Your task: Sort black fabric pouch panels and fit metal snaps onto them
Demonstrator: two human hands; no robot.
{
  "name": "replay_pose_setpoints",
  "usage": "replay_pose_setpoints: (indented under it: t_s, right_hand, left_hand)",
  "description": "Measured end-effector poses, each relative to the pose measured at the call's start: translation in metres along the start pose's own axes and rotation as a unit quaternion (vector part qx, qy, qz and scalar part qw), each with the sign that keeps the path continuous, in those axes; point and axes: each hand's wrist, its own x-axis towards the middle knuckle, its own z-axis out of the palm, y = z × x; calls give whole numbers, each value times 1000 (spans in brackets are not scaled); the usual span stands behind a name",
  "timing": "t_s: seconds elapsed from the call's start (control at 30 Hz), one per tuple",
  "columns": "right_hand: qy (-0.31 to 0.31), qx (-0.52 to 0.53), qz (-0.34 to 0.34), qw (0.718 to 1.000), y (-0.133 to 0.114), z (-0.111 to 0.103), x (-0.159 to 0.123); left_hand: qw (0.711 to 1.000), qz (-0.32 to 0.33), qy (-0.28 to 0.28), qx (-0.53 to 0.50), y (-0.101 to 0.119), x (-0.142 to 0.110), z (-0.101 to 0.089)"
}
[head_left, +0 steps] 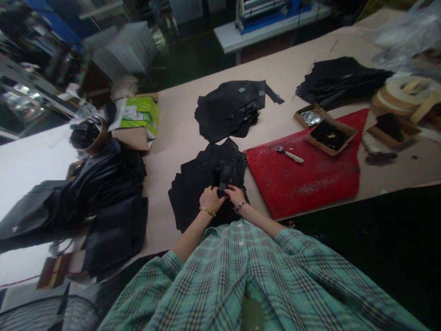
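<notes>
Right at the near side of the worktop (174, 119), just left of the red board (279, 186), here's the near stack (193, 184) of black pieces, and both hands are on it! The left hand (210, 199) has thumb and finger pinching a dark flap (223, 186) near the stack's right side; the right hand (236, 196) pinches in close beside it, the fingers almost meeting, though blur hides how firmly. How does it handle? Each piece looks thin and light, bendy like soft sheet material, smooth enough to slide over its neighbour; the whole stack would surely weigh more and fan out if dragged. Nothing brittle here, but a hard crease might well mark it. Best hold, I'd say: the free edge of one piece, thumb above, fingertips beneath, other palm flat on the layers below.
</notes>
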Motion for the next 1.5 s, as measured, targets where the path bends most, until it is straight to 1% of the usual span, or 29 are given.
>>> replay_pose_setpoints:
  t_s: [0.1, 0.2, 0.23, 0.3, 0.37, 0.4, 0.47, 0.53, 0.57, 0.6, 0.63, 0.67, 0.7, 0.73, 0.77, 0.8, 0.83, 0.87, 0.93, 1.0, 1.1, 1.17, 1.2, 1.27, 1.33, 1.4, 1.43, 1.47, 1.5]
  right_hand:
    - [6, -22, -22, 1000, -1, 5, 1]
    - [-19, -45, -57, 997, 3, 12, -3]
    - [-15, -49, -71, 996, 5, 14, -5]
    - [26, -52, -95, 994, 9, 15, -8]
    - [68, -41, -103, 992, 12, 13, -7]
    - [78, -30, -98, 992, 13, 11, -5]
    - [77, -5, -66, 995, 12, 8, 0]
    - [64, 8, -25, 998, 10, 5, 6]
    - [47, 10, -16, 999, 9, 5, 7]
    - [19, 8, -24, 1000, 8, 4, 8]
    - [-15, 2, -49, 999, 7, 4, 7]
    - [-43, -12, -90, 995, 7, 3, 5]
    - [-55, -35, -140, 988, 7, 1, 3]
    - [-42, -69, -186, 979, 8, -2, 0]
    - [-7, -109, -222, 969, 10, -6, -2]
    - [40, -152, -242, 957, 11, -11, -4]
    - [83, -192, -249, 946, 13, -16, -5]
    - [110, -224, -245, 937, 14, -20, -5]
    - [116, -263, -229, 930, 16, -28, -3]
    - [106, -278, -222, 929, 16, -32, -2]
    - [127, -283, -232, 922, 12, -33, -6]
    - [126, -281, -239, 921, 9, -31, -11]
    - [113, -277, -243, 923, 7, -30, -14]
    - [57, -269, -263, 925, 5, -26, -21]
    - [-37, -261, -300, 917, 4, -21, -28]
    - [-150, -247, -331, 898, 4, -16, -34]
    - [-193, -237, -340, 889, 5, -14, -35]
    - [-212, -227, -348, 885, 5, -13, -36]
    - [-203, -217, -353, 887, 6, -12, -35]
  left_hand:
    - [1000, -2, -8, 16, 3, -1, 3]
    - [1000, -7, -8, 27, 5, -1, 7]
    - [1000, -5, -8, 30, 6, -1, 9]
    - [999, 2, -8, 32, 7, -1, 12]
    - [999, 7, -8, 34, 9, 0, 15]
    - [999, 6, -6, 34, 10, 0, 17]
    - [999, 2, -1, 33, 13, -1, 19]
    - [1000, 1, 5, 29, 14, -2, 19]
    - [1000, 1, 7, 25, 14, -2, 18]
    - [1000, 2, 9, 19, 13, -2, 17]
    - [1000, 2, 9, 10, 11, -2, 16]
    - [1000, -3, 9, -2, 9, -2, 15]
    - [1000, -16, 9, -16, 5, -1, 14]
    - [999, -33, 9, -31, 1, -1, 13]
    - [997, -49, 13, -49, -3, 0, 13]
    - [995, -63, 23, -67, -8, 0, 13]
    - [993, -73, 37, -86, -12, -1, 13]
    - [990, -76, 55, -104, -16, -1, 13]
    - [985, -65, 89, -130, -22, -3, 15]
    - [986, -54, 96, -125, -25, -4, 15]
    - [993, -39, 49, -96, -25, -3, 14]
    - [994, -38, 31, -97, -22, -1, 12]
    - [993, -43, 32, -107, -21, 0, 11]
    - [987, -66, 45, -139, -19, 2, 10]
    - [979, -91, 50, -176, -18, 5, 10]
    - [973, -107, 53, -198, -19, 7, 12]
    - [972, -113, 56, -201, -20, 8, 13]
    - [971, -117, 58, -198, -21, 10, 14]
    - [972, -121, 60, -192, -23, 11, 15]
